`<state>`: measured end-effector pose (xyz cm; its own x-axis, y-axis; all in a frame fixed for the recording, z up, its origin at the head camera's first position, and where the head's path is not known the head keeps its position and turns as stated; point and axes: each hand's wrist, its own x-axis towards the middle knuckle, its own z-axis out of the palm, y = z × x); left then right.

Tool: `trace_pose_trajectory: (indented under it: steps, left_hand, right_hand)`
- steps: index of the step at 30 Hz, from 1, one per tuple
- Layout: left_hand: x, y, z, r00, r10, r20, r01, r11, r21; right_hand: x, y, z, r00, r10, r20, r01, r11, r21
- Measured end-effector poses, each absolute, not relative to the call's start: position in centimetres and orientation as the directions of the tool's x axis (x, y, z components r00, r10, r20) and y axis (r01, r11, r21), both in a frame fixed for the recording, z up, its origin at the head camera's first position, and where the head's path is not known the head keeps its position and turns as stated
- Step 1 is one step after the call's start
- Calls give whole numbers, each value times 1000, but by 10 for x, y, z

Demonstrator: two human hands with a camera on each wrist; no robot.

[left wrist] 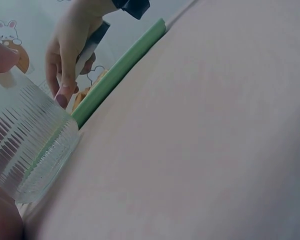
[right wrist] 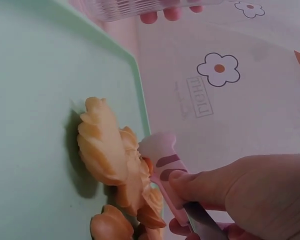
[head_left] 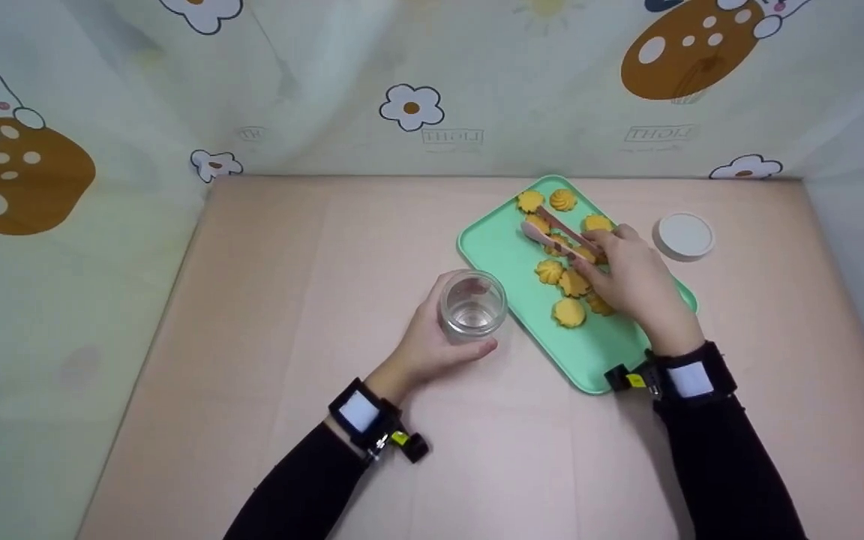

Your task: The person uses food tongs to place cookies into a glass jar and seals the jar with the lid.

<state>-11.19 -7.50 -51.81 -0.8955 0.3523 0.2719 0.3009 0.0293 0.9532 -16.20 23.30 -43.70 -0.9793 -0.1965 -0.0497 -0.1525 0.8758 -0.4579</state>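
My left hand [head_left: 432, 337] grips a clear ribbed glass jar [head_left: 474, 304], its open mouth facing up, beside the tray's left edge. In the left wrist view the jar [left wrist: 32, 145] shows its ridged wall and thick base. My right hand [head_left: 631, 277] holds pink tongs [head_left: 552, 238] over the green tray [head_left: 529, 300]. Several yellow swirled cookies [head_left: 568, 313] lie on that tray, some partly hidden by the hand. Seen from the right wrist, the tongs' paw-shaped tip [right wrist: 160, 147] is close behind the cookies [right wrist: 102, 142]; whether one is between the tips I cannot tell.
A round white lid [head_left: 685, 236] lies right of the tray on the pale pink table [head_left: 267, 315]. A patterned curtain [head_left: 327, 90] hangs along the table's back and sides. Each wrist wears a strapped camera, the right one [head_left: 619, 377] hanging over the tray's near edge.
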Motion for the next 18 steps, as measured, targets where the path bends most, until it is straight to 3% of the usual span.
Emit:
trace_pose_trajectory:
  steps: [12, 18]
  left_hand:
    - [-114, -74, -521, -888, 359, 288, 310, 6, 951]
    - [-112, -76, -521, -887, 360, 289, 314, 9, 949]
  right_hand:
    - [-159, 245, -416, -975, -205, -82, -139, 858, -495]
    - [-138, 256, -386, -946, -311, 93, -308, 769, -561]
